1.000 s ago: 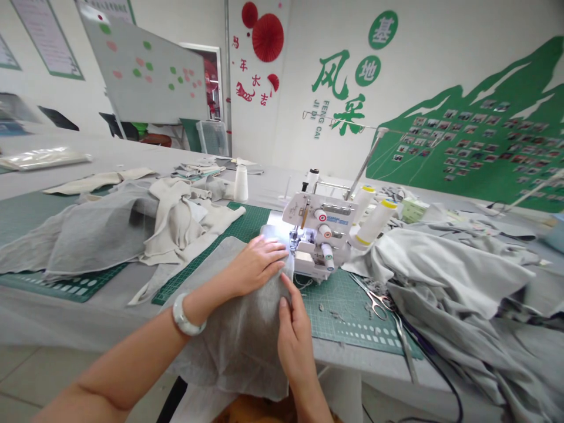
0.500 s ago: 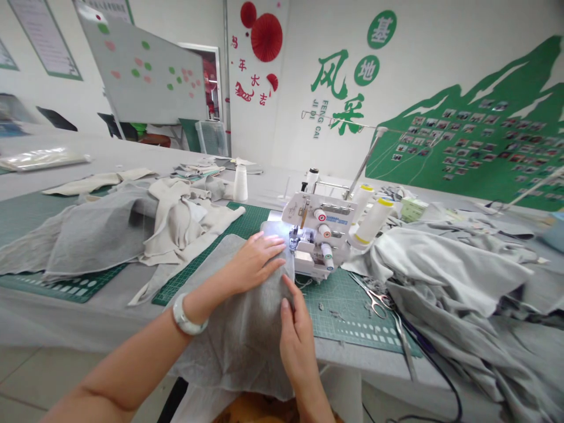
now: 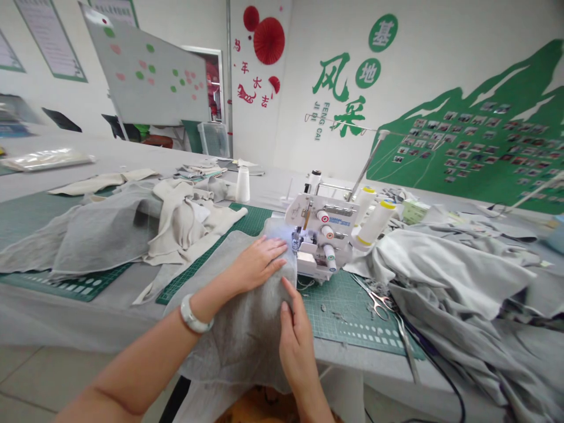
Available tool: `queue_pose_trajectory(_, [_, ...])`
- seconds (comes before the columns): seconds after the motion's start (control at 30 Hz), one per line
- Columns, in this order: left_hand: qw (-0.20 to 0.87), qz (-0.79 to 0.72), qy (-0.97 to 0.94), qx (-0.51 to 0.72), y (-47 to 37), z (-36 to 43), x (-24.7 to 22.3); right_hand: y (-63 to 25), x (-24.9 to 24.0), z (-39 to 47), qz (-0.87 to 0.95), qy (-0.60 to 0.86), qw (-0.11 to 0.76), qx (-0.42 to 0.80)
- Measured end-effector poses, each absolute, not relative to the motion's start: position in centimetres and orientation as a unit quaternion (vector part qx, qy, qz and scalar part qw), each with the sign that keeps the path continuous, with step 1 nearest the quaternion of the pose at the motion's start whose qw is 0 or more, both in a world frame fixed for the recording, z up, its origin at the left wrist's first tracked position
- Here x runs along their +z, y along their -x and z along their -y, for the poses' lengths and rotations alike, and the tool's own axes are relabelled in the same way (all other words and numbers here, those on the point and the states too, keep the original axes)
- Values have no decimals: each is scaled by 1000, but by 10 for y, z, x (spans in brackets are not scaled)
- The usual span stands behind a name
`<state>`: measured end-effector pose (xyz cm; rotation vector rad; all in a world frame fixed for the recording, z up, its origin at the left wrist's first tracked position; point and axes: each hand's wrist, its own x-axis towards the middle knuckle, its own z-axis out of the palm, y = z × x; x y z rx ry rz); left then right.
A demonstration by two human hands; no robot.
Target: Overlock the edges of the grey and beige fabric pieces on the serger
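Note:
A grey cloth piece [image 3: 238, 335] runs from the table's front edge up to the lit needle area of a white sewing machine [image 3: 326, 229]. My left hand [image 3: 259, 262], with a pale bangle on the wrist, lies flat on the cloth just left of the presser foot, fingers stretched out. Lower down, my right hand [image 3: 297, 335] rests along the cloth's right edge, its index finger extended and the thumb beside it; any cloth between them is hard to make out. The cloth's far end reaches past the presser foot.
Scissors [image 3: 378, 302] and metal tweezers [image 3: 409, 346] lie on the green cutting mat [image 3: 348, 311]. Grey fabric [image 3: 445, 264] is heaped at the right, cream and grey pieces [image 3: 176, 223] at the left. A white thread cone [image 3: 242, 184] stands behind.
The cloth has advanced slightly farther along the machine, and my left hand has moved a little with it. The whole view has shifted slightly.

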<state>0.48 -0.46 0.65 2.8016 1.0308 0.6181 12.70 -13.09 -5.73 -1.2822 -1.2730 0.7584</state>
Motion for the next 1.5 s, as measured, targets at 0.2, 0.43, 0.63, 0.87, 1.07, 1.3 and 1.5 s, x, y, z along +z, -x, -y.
queue_pose_trajectory(0.2, [8,-343,-910,233,-5,9,9,-128,-58,131,540,547,549,329])
queue_pose_trajectory(0.43, [17,-332,-904,270,-5,33,10,-128,-61,131,547,529,558,330])
queue_pose_trajectory(0.63, [46,-349,-900,258,-5,24,-4,-126,-60,133,546,532,557,331])
queue_pose_trajectory(0.87, [37,-350,-907,231,-4,16,3,-125,-61,134,551,536,545,335])
queue_pose_trajectory(1.07, [7,-345,-910,229,-5,29,7,-127,-62,134,551,529,549,339])
queue_pose_trajectory(1.3, [33,-365,-899,239,-8,21,-2,-126,-61,135,551,534,542,342])
queue_pose_trajectory(1.5, [41,-384,-895,224,-10,14,1,-128,-61,136,552,539,541,335])
